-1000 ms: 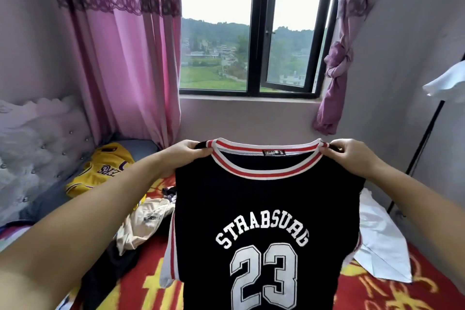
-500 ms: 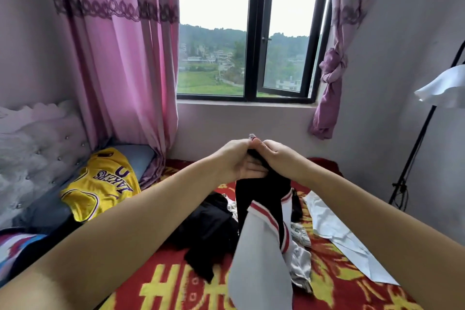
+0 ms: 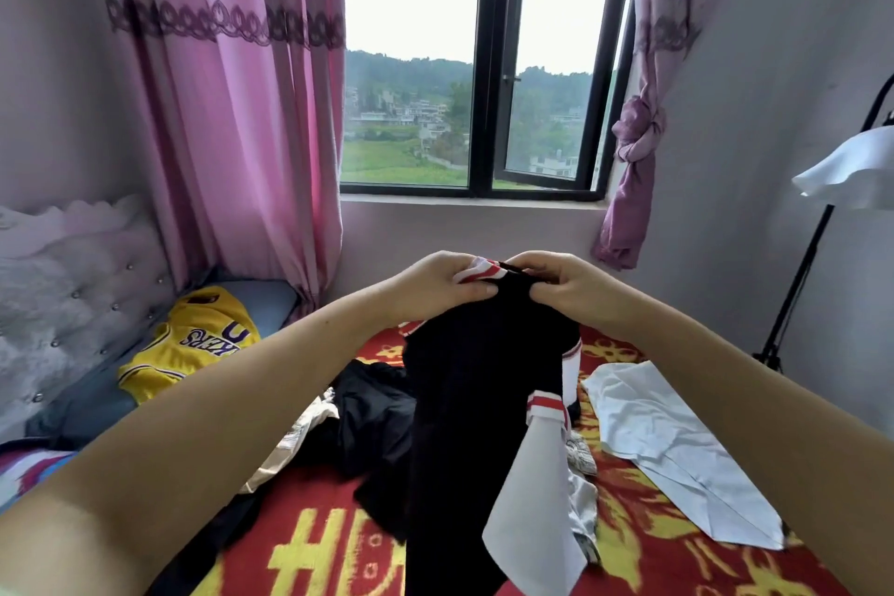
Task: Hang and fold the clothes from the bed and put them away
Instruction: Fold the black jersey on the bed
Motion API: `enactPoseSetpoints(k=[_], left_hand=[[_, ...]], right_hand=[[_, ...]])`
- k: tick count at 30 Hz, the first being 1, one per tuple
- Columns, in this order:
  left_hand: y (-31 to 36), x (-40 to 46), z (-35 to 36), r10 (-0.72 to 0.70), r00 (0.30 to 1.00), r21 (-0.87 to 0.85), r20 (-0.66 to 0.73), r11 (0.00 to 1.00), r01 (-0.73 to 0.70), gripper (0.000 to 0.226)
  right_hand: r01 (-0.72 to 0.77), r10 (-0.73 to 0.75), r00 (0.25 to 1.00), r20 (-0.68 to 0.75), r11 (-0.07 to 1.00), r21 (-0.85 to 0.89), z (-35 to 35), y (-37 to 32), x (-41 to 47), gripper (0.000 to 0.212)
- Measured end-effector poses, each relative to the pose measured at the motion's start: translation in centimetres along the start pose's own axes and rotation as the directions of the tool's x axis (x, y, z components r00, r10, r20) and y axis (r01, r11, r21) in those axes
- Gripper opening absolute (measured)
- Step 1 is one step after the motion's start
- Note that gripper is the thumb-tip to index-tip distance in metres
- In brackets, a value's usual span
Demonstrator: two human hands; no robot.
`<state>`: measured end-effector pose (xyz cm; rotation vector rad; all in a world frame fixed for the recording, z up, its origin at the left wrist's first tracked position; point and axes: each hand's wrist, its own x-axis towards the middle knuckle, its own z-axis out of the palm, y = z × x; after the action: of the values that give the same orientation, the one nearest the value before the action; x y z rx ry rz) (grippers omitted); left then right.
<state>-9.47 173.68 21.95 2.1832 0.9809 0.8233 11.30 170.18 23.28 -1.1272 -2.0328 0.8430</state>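
Observation:
A black jersey (image 3: 464, 426) with red-and-white trim hangs folded lengthwise in front of me over the bed (image 3: 329, 552). My left hand (image 3: 435, 278) grips its striped collar at the top. Right beside it, my right hand (image 3: 556, 283) pinches the black fabric; the two hands almost touch. A white panel of the jersey dangles at the lower right. A yellow Lakers jersey (image 3: 193, 344) lies on the pillow at the left. A pile of dark and pale clothes (image 3: 358, 421) sits on the red-and-yellow blanket behind the jersey.
A white garment (image 3: 677, 445) lies spread on the bed at the right. A black stand (image 3: 803, 271) with a white garment (image 3: 851, 169) on it is by the right wall. Pink curtains (image 3: 242, 111) frame the window ahead; a tufted headboard (image 3: 58, 295) is at left.
The jersey was held spread wide by its shoulders; my hands came together and folded it in half lengthwise. Since half a second ago the striped collar has come into view in my left hand.

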Motion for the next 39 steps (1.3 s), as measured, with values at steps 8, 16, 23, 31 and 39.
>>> enactPoseSetpoints(k=[8, 16, 23, 31, 39], left_hand=[[2.0, 1.4, -3.0, -0.004, 0.999, 0.161, 0.049, 0.987, -0.004, 0.015], [2.0, 1.8, -3.7, -0.018, 0.999, 0.164, 0.046, 0.986, 0.011, 0.017], [1.5, 1.1, -6.7, -0.039, 0.999, 0.204, -0.037, 0.978, 0.046, 0.025], [-4.2, -2.0, -8.6, -0.237, 0.967, 0.065, 0.094, 0.971, 0.231, 0.034], [-8.8, -1.0, -12.0, -0.452, 0.851, -0.029, 0.268, 0.879, 0.476, 0.067]], right_hand=[[-0.203, 0.205, 0.979, 0.017, 0.975, -0.087, 2.7, 7.5, -2.7, 0.022], [-0.113, 0.18, 0.945, -0.273, 0.963, 0.243, 6.6, 11.9, -3.2, 0.011], [-0.193, 0.221, 0.974, -0.051, 0.924, 0.329, 7.2, 13.4, -4.6, 0.015], [-0.337, 0.331, 0.941, 0.068, 0.905, 0.258, 1.3, 13.2, -5.8, 0.025], [-0.547, 0.511, 0.778, 0.364, 0.837, -0.006, -4.8, 15.6, -5.5, 0.028]])
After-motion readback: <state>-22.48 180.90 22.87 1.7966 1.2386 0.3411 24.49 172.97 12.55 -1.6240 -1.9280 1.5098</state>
